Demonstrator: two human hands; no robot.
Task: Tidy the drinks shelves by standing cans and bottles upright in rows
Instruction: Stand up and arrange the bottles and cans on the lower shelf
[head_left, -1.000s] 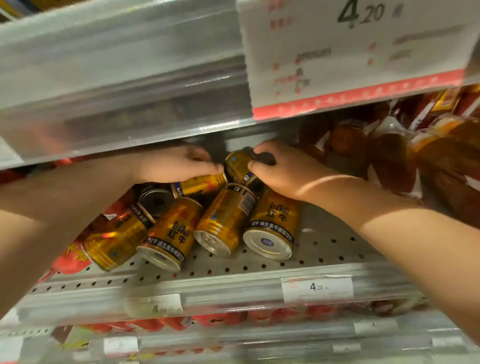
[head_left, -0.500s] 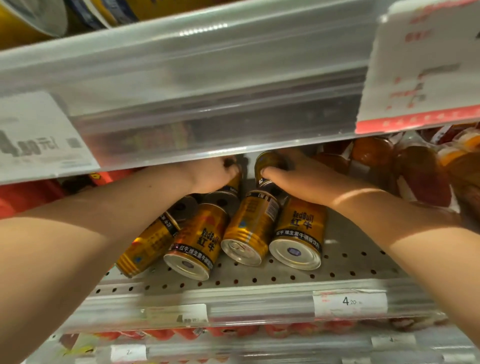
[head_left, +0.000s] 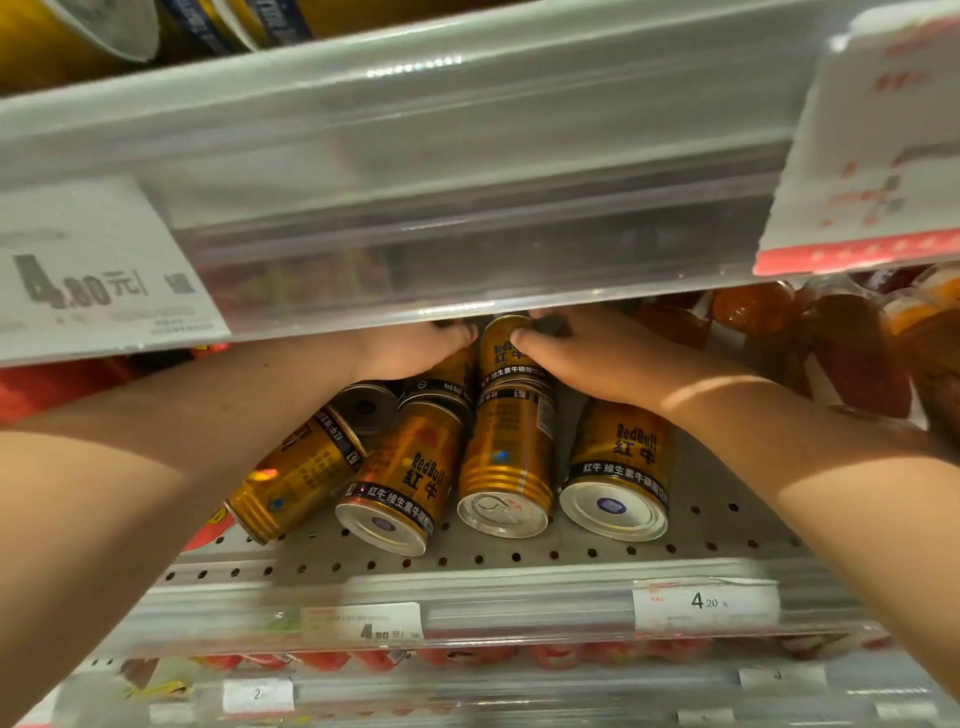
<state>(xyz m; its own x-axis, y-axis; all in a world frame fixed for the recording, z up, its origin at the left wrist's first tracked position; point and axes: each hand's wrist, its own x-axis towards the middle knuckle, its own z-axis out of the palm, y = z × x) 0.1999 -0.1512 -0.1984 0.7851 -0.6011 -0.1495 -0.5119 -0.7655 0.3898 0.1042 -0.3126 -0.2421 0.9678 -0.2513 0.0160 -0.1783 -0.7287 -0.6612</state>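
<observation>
A: Lower centre, four fallen cans lie on the shelf?

B: Yes. Behind them, mid-frame, the right hand clamps its fingers on the rear can, which was slanted a second ago and is now upright. The left hand covers a second can, grip hidden.

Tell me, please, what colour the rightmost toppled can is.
The rightmost toppled metal can is gold, dark-banded; best in head view.

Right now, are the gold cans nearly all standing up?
Not yet. Done: no can plainly stands. In hand: the right hand grips one back can, the left hand grips its neighbour can. Left: four front cans lie on their sides on the shelf.
</observation>
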